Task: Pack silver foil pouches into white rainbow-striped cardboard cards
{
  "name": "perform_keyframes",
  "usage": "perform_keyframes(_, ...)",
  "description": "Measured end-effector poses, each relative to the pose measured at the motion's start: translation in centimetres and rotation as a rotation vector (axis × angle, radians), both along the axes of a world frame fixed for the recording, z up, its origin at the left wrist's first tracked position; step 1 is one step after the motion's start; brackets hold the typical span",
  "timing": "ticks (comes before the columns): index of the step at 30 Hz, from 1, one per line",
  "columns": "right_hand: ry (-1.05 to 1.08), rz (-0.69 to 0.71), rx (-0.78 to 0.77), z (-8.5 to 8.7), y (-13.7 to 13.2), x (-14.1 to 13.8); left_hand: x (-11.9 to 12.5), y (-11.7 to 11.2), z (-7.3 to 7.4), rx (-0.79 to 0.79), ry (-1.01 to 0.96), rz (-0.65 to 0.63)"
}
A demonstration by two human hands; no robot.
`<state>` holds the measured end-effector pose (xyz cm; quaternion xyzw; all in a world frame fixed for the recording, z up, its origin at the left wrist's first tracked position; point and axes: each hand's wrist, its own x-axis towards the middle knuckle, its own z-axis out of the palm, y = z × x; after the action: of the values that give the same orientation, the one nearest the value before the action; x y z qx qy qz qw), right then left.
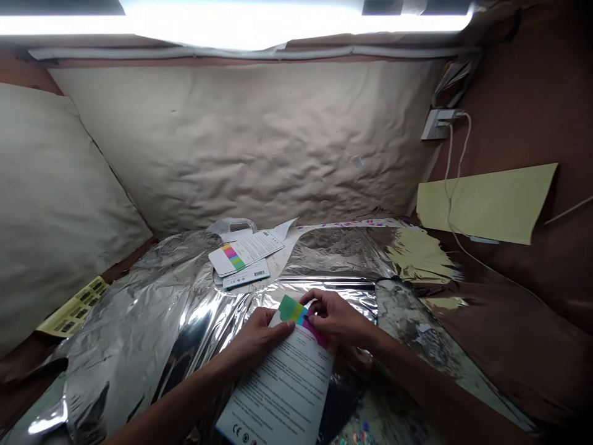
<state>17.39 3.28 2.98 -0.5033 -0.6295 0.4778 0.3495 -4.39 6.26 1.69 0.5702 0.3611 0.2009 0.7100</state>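
- Printed white card (287, 377) is filling six o'clock.
- Loose cards (257, 248) are lying at its eleven o'clock.
- Right hand (340, 318) is resting at its one o'clock, fingers narrow; I cannot tell if gripping.
- Left hand (262, 334) is pinching the card's edge.
- Coloured strip (295, 311) on the card is seemingly being worked; next move is calling for light fingertips.

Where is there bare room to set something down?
Bare foil lies between the left yellow sheet and the left hand, and right of the overlapping cards. Crowded: those cards, and front centre, with left hand and right hand on a printed card.
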Motion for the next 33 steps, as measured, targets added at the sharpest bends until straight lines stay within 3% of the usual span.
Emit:
perform_keyframes(5, -0.240, -0.021, 0.157, 0.5, -1.1, -0.8, -0.1, -0.2, 0.2, 0.064, 0.032, -0.028)
perform_keyframes(8, -0.237, 0.015, 0.027, 0.7, -1.4, -0.8, -0.1, -0.2, 0.3, 0.085, 0.045, -0.057)
perform_keyframes(11, -0.038, 0.140, -0.172, 0.4, -0.9, -0.4, -0.2, -0.1, 0.4, 0.085, 0.064, -0.083)
perform_keyframes(19, 0.461, 0.258, -0.407, -0.1, 0.1, 0.4, -0.7, 0.9, 1.1, 0.017, 0.102, -0.100)
perform_keyframes(23, 0.671, 0.273, -0.508, 0.1, 0.2, 0.7, -1.1, 1.4, 1.2, 0.007, 0.028, -0.083)
perform_keyframes(26, 0.754, 0.210, -0.500, 0.0, 0.4, 0.9, -1.2, 1.7, 1.0, 0.030, -0.047, -0.095)
perform_keyframes(29, 0.755, 0.039, -0.487, -0.3, 0.7, 0.8, -1.3, 1.8, 0.7, 0.032, -0.076, -0.074)
perform_keyframes(33, 0.657, -0.254, -0.245, -0.6, 1.0, 0.3, -1.1, 1.9, 0.4, 0.025, -0.115, 0.012)
